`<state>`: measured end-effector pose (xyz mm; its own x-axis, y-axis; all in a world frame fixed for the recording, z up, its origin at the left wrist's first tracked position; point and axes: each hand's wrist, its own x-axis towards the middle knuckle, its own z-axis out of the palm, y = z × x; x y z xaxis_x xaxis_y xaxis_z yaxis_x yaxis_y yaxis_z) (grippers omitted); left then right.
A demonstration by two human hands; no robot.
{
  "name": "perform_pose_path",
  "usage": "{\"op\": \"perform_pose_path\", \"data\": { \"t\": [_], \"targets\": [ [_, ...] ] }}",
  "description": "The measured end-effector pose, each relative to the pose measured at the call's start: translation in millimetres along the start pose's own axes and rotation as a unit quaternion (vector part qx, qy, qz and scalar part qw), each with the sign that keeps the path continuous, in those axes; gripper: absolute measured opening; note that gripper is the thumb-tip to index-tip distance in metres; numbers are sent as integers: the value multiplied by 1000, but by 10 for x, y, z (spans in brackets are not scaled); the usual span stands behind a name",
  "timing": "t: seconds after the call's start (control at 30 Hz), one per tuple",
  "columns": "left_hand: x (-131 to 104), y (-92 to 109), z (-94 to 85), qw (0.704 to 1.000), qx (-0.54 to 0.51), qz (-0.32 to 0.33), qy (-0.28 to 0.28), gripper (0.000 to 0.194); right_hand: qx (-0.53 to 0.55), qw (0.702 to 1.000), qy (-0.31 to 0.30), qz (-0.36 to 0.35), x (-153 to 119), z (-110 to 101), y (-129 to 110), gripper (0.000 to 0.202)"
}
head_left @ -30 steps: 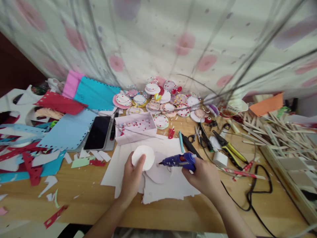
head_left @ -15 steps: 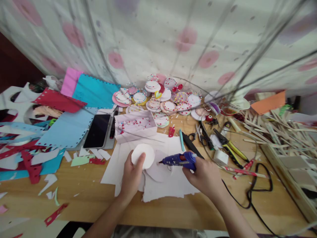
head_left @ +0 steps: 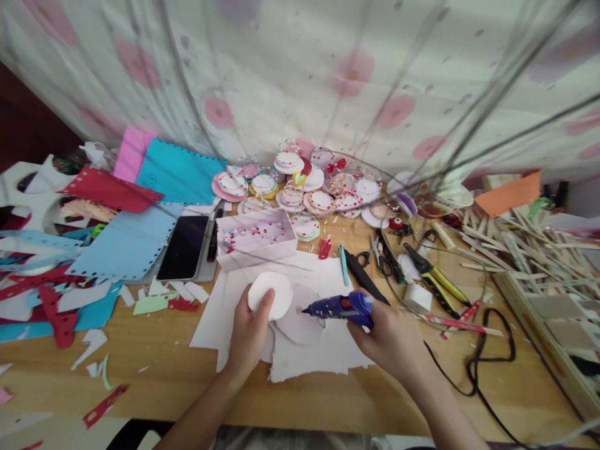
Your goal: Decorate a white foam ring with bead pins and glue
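Observation:
My left hand [head_left: 248, 331] pinches a white round paper disc [head_left: 270, 295] between thumb and fingers. In my right hand [head_left: 387, 331] is a blue hot glue gun [head_left: 342, 306], its nozzle pointing left, a short way from the held disc. Beneath the nozzle lies a larger pale paper circle [head_left: 300, 328] on stacked white paper sheets [head_left: 319, 362]. Whether the nozzle touches that circle I cannot tell. Just behind stands a white paper box [head_left: 257, 259] with small red and blue beads inside.
Bead-trimmed paper circle stacks [head_left: 321, 203] stand at the back. Coloured paper and scraps [head_left: 124, 244] and a phone [head_left: 184, 248] lie left. To the right are scissors [head_left: 376, 250], yellow-handled pliers [head_left: 440, 284], a black cable [head_left: 478, 359] and wooden sticks [head_left: 510, 244].
The glue gun and my right hand have shifted very slightly right and down. My left hand still holds the disc in nearly the same place.

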<state>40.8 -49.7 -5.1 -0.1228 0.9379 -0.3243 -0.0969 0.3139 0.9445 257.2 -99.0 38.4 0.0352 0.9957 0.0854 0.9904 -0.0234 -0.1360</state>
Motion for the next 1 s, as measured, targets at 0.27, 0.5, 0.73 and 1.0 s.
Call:
{"op": "perform_pose_path", "data": {
  "t": [0.27,0.5,0.73,1.0],
  "targets": [
    [0,1,-3,1000,-6,-1,-2,41,-6,1000,5,10,-5,-13,-18,27],
    [12,-26,3,1000,-24,-2,1,41,-12,1000,18,20,-34,30,16,28],
    [20,-24,7,999,-41,-7,-2,42,45,994,27,91,-53,63,56,26],
    [13,44,11,999,-37,-11,7,42,391,889,65,231,-263,132,137,28]
  ]
}}
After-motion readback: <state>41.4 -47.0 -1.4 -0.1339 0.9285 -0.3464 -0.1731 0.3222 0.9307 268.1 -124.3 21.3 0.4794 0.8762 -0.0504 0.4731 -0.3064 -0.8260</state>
